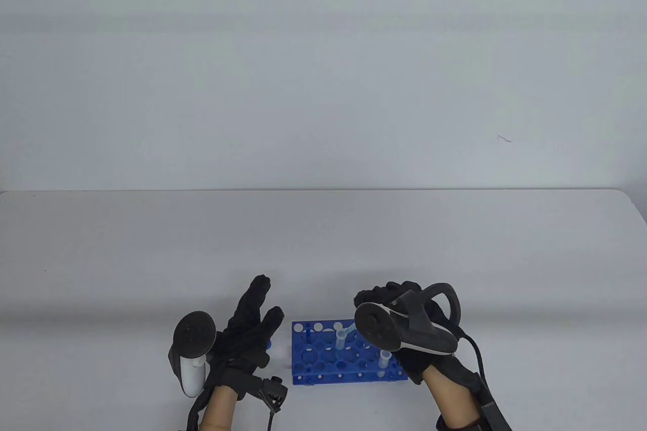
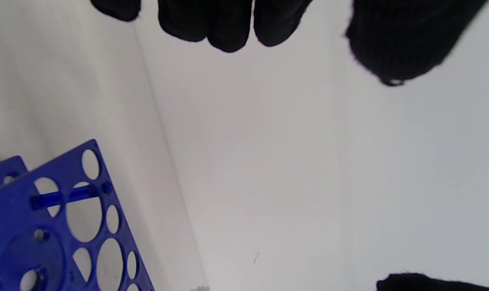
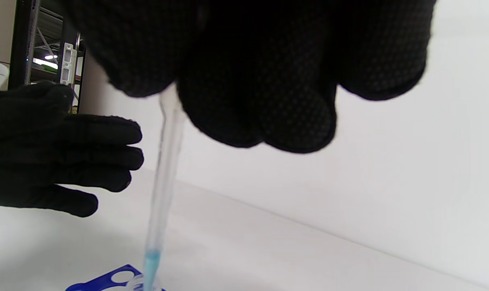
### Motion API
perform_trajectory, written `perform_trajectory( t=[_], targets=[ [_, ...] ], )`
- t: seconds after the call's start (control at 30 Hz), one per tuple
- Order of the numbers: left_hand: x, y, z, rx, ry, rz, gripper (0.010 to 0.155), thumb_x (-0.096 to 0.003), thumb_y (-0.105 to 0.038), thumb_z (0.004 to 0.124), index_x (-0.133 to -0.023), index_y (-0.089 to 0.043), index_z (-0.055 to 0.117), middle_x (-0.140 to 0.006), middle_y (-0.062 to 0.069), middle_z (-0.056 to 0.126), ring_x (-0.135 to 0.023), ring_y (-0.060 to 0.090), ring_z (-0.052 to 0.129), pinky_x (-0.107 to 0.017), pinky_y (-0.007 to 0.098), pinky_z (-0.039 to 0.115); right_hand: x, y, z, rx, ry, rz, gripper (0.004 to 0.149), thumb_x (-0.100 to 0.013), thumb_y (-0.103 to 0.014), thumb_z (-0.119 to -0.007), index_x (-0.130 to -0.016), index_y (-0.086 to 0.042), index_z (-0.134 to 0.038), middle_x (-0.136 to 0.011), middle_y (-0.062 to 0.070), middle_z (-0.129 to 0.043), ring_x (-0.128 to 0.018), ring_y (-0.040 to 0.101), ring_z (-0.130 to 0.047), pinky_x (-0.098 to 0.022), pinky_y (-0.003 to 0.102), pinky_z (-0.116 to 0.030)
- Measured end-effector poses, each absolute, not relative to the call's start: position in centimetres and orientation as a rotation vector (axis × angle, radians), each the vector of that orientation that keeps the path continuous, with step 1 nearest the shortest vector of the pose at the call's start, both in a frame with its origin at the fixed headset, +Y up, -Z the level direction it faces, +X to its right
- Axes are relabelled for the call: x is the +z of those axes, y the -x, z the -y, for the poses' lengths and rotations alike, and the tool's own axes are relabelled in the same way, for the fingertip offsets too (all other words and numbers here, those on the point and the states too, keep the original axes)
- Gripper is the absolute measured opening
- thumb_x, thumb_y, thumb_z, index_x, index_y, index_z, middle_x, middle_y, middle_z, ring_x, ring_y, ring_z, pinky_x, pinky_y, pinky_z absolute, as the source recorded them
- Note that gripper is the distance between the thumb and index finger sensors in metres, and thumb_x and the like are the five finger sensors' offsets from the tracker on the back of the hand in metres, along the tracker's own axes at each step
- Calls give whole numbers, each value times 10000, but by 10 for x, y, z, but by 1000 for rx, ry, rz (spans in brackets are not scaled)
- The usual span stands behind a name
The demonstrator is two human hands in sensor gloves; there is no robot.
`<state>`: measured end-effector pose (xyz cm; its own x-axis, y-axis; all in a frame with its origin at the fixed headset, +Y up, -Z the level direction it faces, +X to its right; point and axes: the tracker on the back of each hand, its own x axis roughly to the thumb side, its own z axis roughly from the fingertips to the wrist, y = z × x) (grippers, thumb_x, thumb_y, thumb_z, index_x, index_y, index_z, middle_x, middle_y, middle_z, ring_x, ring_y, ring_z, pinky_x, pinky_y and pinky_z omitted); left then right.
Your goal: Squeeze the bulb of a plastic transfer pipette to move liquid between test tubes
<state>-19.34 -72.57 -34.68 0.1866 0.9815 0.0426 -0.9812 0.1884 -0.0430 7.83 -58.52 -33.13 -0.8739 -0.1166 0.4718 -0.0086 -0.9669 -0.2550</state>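
A blue test tube rack (image 1: 323, 357) stands near the table's front edge. A clear tube (image 1: 339, 346) stands in its middle and a second tube (image 1: 384, 363) at its right. My right hand (image 1: 376, 299) hovers over the rack and grips the top of a clear plastic pipette (image 3: 165, 169). The bulb is hidden inside the fingers. The pipette's tip holds blue liquid (image 3: 151, 262) and dips into the mouth of the middle tube (image 3: 139, 285). My left hand (image 1: 258, 317) is open and empty, fingers spread, just left of the rack (image 2: 58, 226).
A small blue object (image 1: 269, 345) lies between my left hand and the rack. The white table (image 1: 323, 249) stretches far behind the rack to a white wall. A dark shelf (image 3: 34, 44) shows at the far left of the right wrist view.
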Motion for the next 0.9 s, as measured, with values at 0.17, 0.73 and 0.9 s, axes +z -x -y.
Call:
perform_trajectory(
  t=[0.17,0.73,0.9],
  targets=[
    [-347,193,726,1382,7,65,880,-408,-690,678,-1151,-364,338,-1271,-18,344,-1165,266,338,-846,592,352,-332,-78,587,-2946,768,-430,437,-295,-381,-850,-685,-199,-926,-464,-46,-1067,-358,143,-1043,-437,429,-852],
    [-347,193,725,1381,5,66,879,-408,-690,679,-1150,-364,339,-1270,-19,345,-1165,264,339,-846,592,353,-326,-79,582,-2902,782,-542,414,-271,-388,-843,-628,-209,-953,-410,-55,-1077,-320,138,-1045,-425,417,-860],
    [-347,193,725,1374,3,67,880,-406,-689,680,-1150,-365,339,-1271,-21,344,-1165,265,340,-846,592,352,-322,-94,567,-2962,761,-599,411,-280,-392,-842,-632,-210,-951,-413,-57,-1076,-321,135,-1045,-425,417,-860]
  ],
)
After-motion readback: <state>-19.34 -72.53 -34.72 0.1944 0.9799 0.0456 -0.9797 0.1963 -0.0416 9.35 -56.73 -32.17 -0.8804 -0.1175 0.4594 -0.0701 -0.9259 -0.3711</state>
